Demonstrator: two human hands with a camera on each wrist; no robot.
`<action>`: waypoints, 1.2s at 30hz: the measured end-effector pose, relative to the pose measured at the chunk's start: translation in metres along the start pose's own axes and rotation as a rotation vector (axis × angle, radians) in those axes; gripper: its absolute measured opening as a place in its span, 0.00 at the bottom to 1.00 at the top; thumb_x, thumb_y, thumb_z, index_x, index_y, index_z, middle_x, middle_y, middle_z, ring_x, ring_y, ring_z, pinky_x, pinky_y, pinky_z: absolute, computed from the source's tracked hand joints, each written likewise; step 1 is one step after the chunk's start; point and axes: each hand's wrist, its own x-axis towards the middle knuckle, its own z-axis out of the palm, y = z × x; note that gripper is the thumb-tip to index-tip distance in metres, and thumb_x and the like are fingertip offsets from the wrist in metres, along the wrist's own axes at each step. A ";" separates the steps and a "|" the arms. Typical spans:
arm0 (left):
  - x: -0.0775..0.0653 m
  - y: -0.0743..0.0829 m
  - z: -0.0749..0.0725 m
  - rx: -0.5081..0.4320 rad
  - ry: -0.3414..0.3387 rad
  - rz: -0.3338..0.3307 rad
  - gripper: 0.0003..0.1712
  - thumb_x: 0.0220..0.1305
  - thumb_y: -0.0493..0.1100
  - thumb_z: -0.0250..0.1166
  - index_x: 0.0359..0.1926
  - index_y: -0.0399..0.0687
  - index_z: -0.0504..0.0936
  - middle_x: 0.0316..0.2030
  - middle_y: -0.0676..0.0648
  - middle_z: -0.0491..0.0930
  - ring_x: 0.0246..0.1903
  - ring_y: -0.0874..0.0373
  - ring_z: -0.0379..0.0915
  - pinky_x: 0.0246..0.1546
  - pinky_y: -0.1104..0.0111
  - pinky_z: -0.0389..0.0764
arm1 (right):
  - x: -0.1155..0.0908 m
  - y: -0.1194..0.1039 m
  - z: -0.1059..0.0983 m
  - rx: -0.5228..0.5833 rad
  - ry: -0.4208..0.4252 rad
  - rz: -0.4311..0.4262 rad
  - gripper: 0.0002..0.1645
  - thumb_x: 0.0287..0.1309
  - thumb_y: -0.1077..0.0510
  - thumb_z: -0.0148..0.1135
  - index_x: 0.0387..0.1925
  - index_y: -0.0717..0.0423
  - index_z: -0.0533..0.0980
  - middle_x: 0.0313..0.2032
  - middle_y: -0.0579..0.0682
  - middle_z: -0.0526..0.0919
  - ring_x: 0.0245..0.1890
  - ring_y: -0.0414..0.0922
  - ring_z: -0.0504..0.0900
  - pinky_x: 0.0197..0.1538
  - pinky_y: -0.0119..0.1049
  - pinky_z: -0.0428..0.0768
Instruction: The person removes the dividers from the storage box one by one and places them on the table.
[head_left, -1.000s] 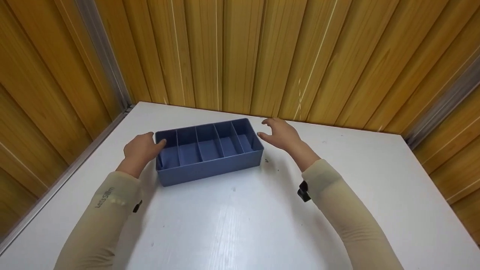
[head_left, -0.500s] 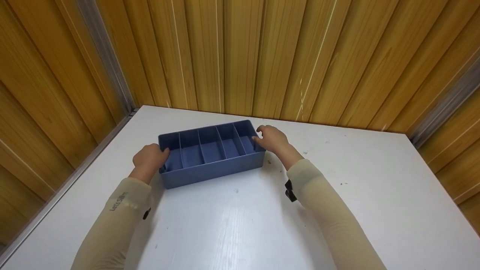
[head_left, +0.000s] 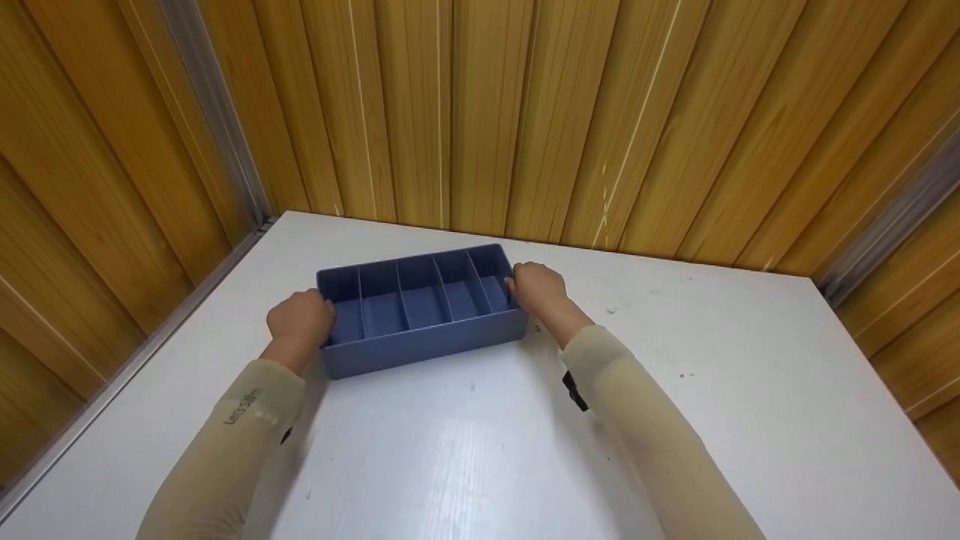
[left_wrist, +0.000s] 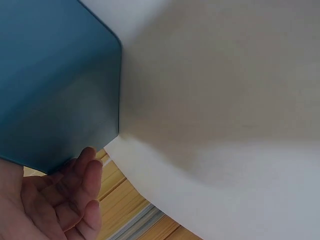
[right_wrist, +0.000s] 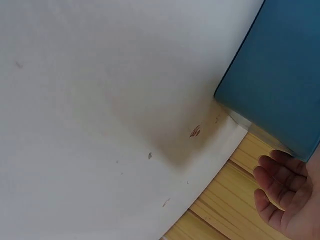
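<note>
A blue plastic box (head_left: 424, 346) with several side-by-side compartments sits at a slight slant toward the back of the white table. Its visible compartments hold nothing. At the box's left end, my left hand (head_left: 300, 319) grips the end wall, thumb over the rim on the inside. My right hand (head_left: 538, 286) grips the opposite end in the same way. The left wrist view has curled fingers (left_wrist: 90, 180) against the outside of the box (left_wrist: 60, 85). In the right wrist view, bent fingers (right_wrist: 272, 182) lie by the box's lower edge. Whether the box is slightly raised, I cannot tell.
The white table (head_left: 465, 457) extends in front of the box and to its right, with small marks on its surface. Yellow wood-patterned panels (head_left: 480, 112) rise behind it, with more panels and metal posts (head_left: 225, 105) at the sides.
My right hand has moved left and down onto the box's right end. My left hand has shifted slightly right and closed on the left end. The box shows hardly any movement.
</note>
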 end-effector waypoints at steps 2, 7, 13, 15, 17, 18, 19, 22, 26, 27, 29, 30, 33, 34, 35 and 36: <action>0.001 0.001 -0.001 0.016 0.010 -0.008 0.23 0.75 0.44 0.47 0.40 0.28 0.81 0.36 0.32 0.86 0.28 0.50 0.76 0.31 0.52 0.84 | 0.002 -0.001 0.000 -0.027 0.008 -0.006 0.22 0.78 0.50 0.49 0.51 0.65 0.80 0.49 0.63 0.87 0.53 0.59 0.86 0.55 0.53 0.84; -0.001 0.001 -0.001 -0.012 -0.009 -0.019 0.22 0.74 0.44 0.47 0.37 0.31 0.81 0.36 0.33 0.86 0.28 0.50 0.75 0.31 0.54 0.82 | 0.004 -0.003 0.000 -0.033 0.008 0.007 0.21 0.78 0.52 0.48 0.50 0.64 0.80 0.49 0.63 0.87 0.52 0.59 0.86 0.55 0.53 0.84; 0.000 -0.004 0.000 -0.084 -0.025 -0.025 0.22 0.72 0.43 0.45 0.36 0.31 0.82 0.38 0.32 0.86 0.29 0.49 0.75 0.30 0.54 0.81 | 0.005 -0.008 0.000 -0.015 -0.002 0.025 0.20 0.78 0.54 0.47 0.53 0.65 0.78 0.50 0.65 0.87 0.52 0.60 0.86 0.54 0.53 0.84; -0.001 -0.005 0.000 -0.111 -0.015 -0.028 0.23 0.72 0.43 0.45 0.37 0.31 0.82 0.39 0.31 0.86 0.30 0.48 0.75 0.32 0.53 0.81 | 0.005 -0.008 0.000 -0.023 -0.008 0.028 0.21 0.78 0.54 0.47 0.55 0.65 0.78 0.51 0.65 0.87 0.52 0.60 0.86 0.54 0.53 0.84; -0.001 -0.006 0.001 -0.138 -0.010 -0.026 0.23 0.73 0.44 0.45 0.37 0.30 0.82 0.41 0.30 0.86 0.31 0.48 0.76 0.34 0.52 0.82 | 0.006 -0.007 -0.001 -0.032 -0.020 0.031 0.21 0.78 0.54 0.46 0.56 0.64 0.77 0.51 0.65 0.87 0.53 0.60 0.86 0.54 0.53 0.84; -0.001 -0.006 0.002 -0.151 -0.007 -0.025 0.24 0.73 0.44 0.44 0.37 0.30 0.82 0.41 0.31 0.86 0.31 0.47 0.76 0.34 0.52 0.81 | 0.006 -0.007 -0.001 -0.037 -0.026 0.031 0.21 0.78 0.54 0.46 0.56 0.64 0.77 0.51 0.64 0.87 0.53 0.60 0.86 0.54 0.52 0.84; 0.000 -0.006 0.003 -0.164 -0.005 -0.024 0.24 0.73 0.44 0.44 0.37 0.31 0.82 0.40 0.31 0.86 0.32 0.47 0.76 0.35 0.52 0.81 | 0.006 -0.006 -0.001 -0.041 -0.030 0.031 0.21 0.79 0.54 0.46 0.56 0.64 0.78 0.51 0.64 0.87 0.53 0.60 0.86 0.54 0.53 0.84; 0.000 -0.006 0.003 -0.172 -0.013 -0.020 0.25 0.75 0.45 0.44 0.38 0.30 0.82 0.41 0.31 0.86 0.33 0.46 0.77 0.37 0.51 0.82 | 0.007 -0.005 -0.003 -0.052 -0.054 0.033 0.22 0.79 0.53 0.45 0.56 0.63 0.78 0.52 0.64 0.87 0.53 0.59 0.86 0.54 0.53 0.85; -0.001 -0.005 0.002 -0.161 -0.024 -0.018 0.25 0.77 0.45 0.45 0.42 0.28 0.82 0.43 0.29 0.85 0.35 0.45 0.79 0.40 0.49 0.83 | 0.007 -0.004 -0.004 -0.058 -0.070 0.029 0.22 0.79 0.53 0.44 0.53 0.62 0.80 0.52 0.63 0.87 0.53 0.59 0.86 0.53 0.53 0.85; -0.001 -0.004 0.002 -0.163 -0.026 -0.019 0.25 0.77 0.45 0.45 0.42 0.28 0.82 0.43 0.29 0.85 0.35 0.45 0.79 0.40 0.49 0.83 | 0.007 -0.004 -0.003 -0.054 -0.071 0.030 0.21 0.79 0.53 0.44 0.52 0.62 0.80 0.51 0.63 0.87 0.53 0.58 0.86 0.53 0.53 0.85; -0.002 -0.003 0.001 -0.166 -0.043 -0.022 0.26 0.77 0.46 0.45 0.42 0.28 0.82 0.42 0.30 0.86 0.34 0.46 0.79 0.38 0.52 0.82 | 0.007 -0.003 -0.003 -0.051 -0.065 0.026 0.21 0.79 0.54 0.44 0.51 0.62 0.81 0.51 0.63 0.87 0.52 0.58 0.87 0.53 0.53 0.85; -0.002 -0.003 0.001 -0.168 -0.050 -0.024 0.26 0.78 0.46 0.45 0.41 0.29 0.82 0.40 0.31 0.86 0.33 0.47 0.79 0.37 0.53 0.82 | 0.006 -0.003 -0.002 -0.049 -0.060 0.025 0.21 0.79 0.54 0.44 0.50 0.63 0.81 0.51 0.63 0.87 0.52 0.59 0.87 0.53 0.53 0.85; -0.002 -0.002 0.000 -0.175 -0.062 -0.026 0.26 0.79 0.47 0.44 0.38 0.32 0.82 0.34 0.36 0.85 0.30 0.50 0.78 0.32 0.58 0.79 | 0.005 -0.002 -0.002 -0.047 -0.039 0.013 0.21 0.79 0.54 0.44 0.50 0.63 0.80 0.50 0.64 0.87 0.52 0.59 0.87 0.53 0.53 0.85; -0.002 -0.002 0.000 -0.176 -0.066 -0.026 0.26 0.79 0.47 0.44 0.37 0.33 0.82 0.32 0.37 0.84 0.29 0.50 0.77 0.31 0.59 0.79 | 0.005 -0.002 -0.002 -0.047 -0.033 0.010 0.22 0.79 0.54 0.44 0.50 0.64 0.80 0.50 0.64 0.87 0.52 0.59 0.87 0.53 0.54 0.85; -0.002 -0.002 0.000 -0.176 -0.065 -0.023 0.26 0.79 0.47 0.44 0.37 0.33 0.82 0.31 0.38 0.83 0.29 0.51 0.77 0.31 0.60 0.78 | 0.005 -0.002 -0.002 -0.046 -0.030 0.009 0.22 0.79 0.54 0.44 0.50 0.64 0.80 0.50 0.64 0.87 0.52 0.60 0.87 0.53 0.54 0.85; -0.002 -0.002 0.000 -0.177 -0.062 -0.023 0.26 0.79 0.47 0.44 0.36 0.33 0.82 0.31 0.39 0.83 0.29 0.51 0.77 0.31 0.60 0.77 | 0.005 -0.002 -0.002 -0.042 -0.028 0.010 0.22 0.79 0.54 0.44 0.50 0.64 0.80 0.50 0.64 0.87 0.52 0.60 0.87 0.53 0.54 0.85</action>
